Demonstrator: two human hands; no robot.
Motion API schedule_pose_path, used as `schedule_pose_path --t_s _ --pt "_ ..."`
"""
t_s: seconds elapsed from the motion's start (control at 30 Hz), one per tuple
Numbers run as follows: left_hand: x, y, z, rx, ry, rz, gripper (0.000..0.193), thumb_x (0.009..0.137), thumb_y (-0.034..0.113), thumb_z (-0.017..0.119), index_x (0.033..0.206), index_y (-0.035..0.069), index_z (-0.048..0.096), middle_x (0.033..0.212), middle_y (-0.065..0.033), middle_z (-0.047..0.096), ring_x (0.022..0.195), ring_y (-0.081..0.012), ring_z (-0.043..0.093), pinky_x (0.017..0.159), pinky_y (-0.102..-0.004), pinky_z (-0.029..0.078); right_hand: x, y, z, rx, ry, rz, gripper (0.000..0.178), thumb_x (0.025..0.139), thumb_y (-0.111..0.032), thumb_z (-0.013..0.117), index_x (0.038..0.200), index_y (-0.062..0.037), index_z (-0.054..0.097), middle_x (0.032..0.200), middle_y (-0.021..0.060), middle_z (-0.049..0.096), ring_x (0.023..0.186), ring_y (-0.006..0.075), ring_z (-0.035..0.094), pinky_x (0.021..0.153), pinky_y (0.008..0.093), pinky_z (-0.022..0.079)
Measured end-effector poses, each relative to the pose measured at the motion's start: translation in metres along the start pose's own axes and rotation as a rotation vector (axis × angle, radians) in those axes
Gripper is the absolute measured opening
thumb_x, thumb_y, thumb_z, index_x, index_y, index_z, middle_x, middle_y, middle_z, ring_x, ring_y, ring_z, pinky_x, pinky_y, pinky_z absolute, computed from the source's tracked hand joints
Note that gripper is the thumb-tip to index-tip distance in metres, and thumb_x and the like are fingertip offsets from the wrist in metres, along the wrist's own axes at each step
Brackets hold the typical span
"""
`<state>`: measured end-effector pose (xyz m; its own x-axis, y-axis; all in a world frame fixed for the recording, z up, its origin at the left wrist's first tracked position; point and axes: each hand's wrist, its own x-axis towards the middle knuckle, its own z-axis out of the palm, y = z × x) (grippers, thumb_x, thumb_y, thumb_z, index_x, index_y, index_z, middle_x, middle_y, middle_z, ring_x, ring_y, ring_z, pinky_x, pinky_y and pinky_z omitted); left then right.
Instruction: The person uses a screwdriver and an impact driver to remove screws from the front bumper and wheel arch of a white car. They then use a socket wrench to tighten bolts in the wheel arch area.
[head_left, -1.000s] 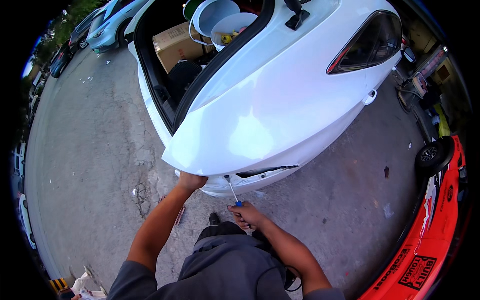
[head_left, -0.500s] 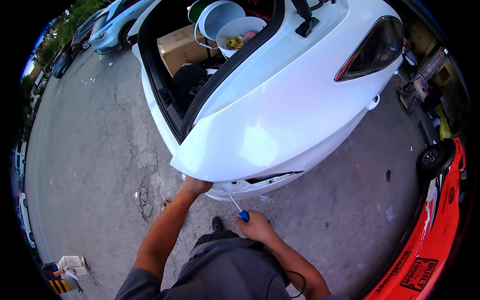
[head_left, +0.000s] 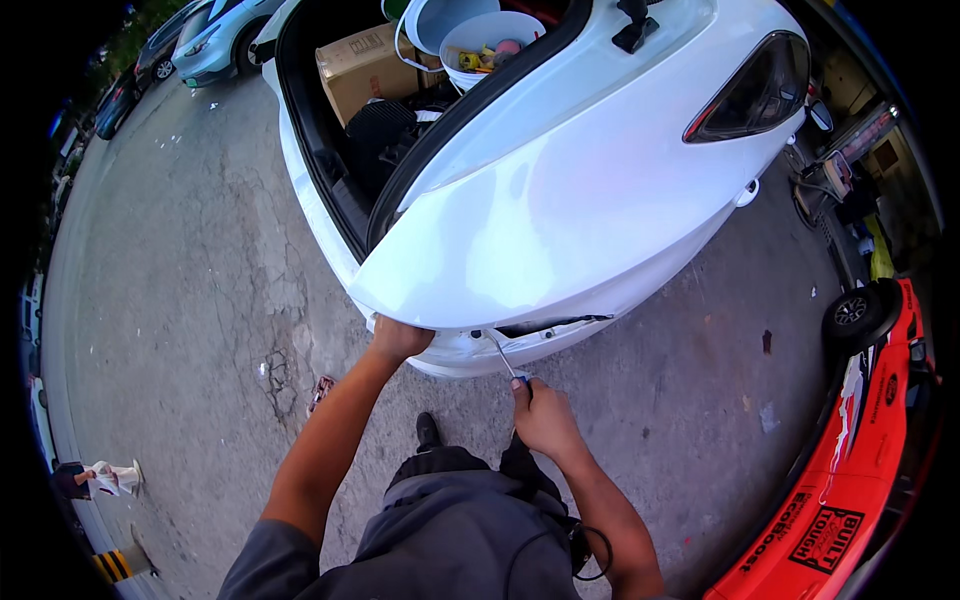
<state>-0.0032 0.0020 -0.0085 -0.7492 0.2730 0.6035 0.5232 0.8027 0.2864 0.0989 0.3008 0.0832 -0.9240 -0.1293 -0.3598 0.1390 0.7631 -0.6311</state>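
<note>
A white car's rear corner panel (head_left: 470,250) fills the middle of the view, with a dark gap along its lower edge above a white lower strip (head_left: 540,346). Against that edge sits my left hand (head_left: 401,341), closed, its fingers curled beneath the panel and mostly hidden. My right hand (head_left: 545,418) is wrapped around the blue handle of a screwdriver (head_left: 505,358). The thin metal shaft slants up and left, and its end meets the gap just right of my left hand. Whether the tip touches a fastener cannot be made out.
In the car's open trunk are a cardboard box (head_left: 368,72), white buckets (head_left: 490,38) and a dark bundle (head_left: 385,135). A red vehicle (head_left: 850,470) stands at the right. Other cars (head_left: 225,45) are parked far left. A person (head_left: 85,480) is at the left edge.
My right hand has moved up and right with the screwdriver, its thumb now along the handle. My left hand has shifted slightly up and right in view, along with the car.
</note>
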Motion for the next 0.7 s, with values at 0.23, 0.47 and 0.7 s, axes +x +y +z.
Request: schedule_pose_path --t_s 0.23,0.47,0.7 --pt "-0.002 -0.001 0.001 -0.142 -0.050 -0.135 0.042 0.078 0.003 0.072 0.120 0.000 0.073 0.122 -0.0230 0.072 0.114 -0.0484 0.067 0.101 -0.0562 0.051 0.015 -0.052 -0.038 -0.340 -0.115 0.022 0.046 0.109 -0.036 0.052 0.101 0.0056 0.069 0.088 0.0314 0.074 0.085 0.0512 0.073 0.081 0.0587 0.059" --pt "-0.003 0.002 -0.003 -0.140 0.011 -0.144 0.041 0.078 0.012 0.075 0.119 0.006 0.076 0.121 -0.0186 0.073 0.113 -0.0423 0.069 0.097 -0.0514 0.056 0.020 -0.084 -0.037 -0.572 -0.168 -0.078 0.039 0.108 -0.031 0.052 0.102 0.0062 0.064 0.086 0.0277 0.075 0.081 0.0470 0.075 0.074 0.0554 0.060" --pt "0.012 0.013 -0.009 -0.259 0.082 -0.202 0.040 0.079 0.013 0.076 0.119 0.007 0.076 0.121 -0.0180 0.073 0.112 -0.0425 0.069 0.097 -0.0516 0.056 0.028 -0.096 -0.020 -0.659 -0.195 0.028 0.040 0.108 -0.031 0.053 0.098 0.0062 0.064 0.082 0.0281 0.074 0.081 0.0452 0.076 0.072 0.0528 0.061"
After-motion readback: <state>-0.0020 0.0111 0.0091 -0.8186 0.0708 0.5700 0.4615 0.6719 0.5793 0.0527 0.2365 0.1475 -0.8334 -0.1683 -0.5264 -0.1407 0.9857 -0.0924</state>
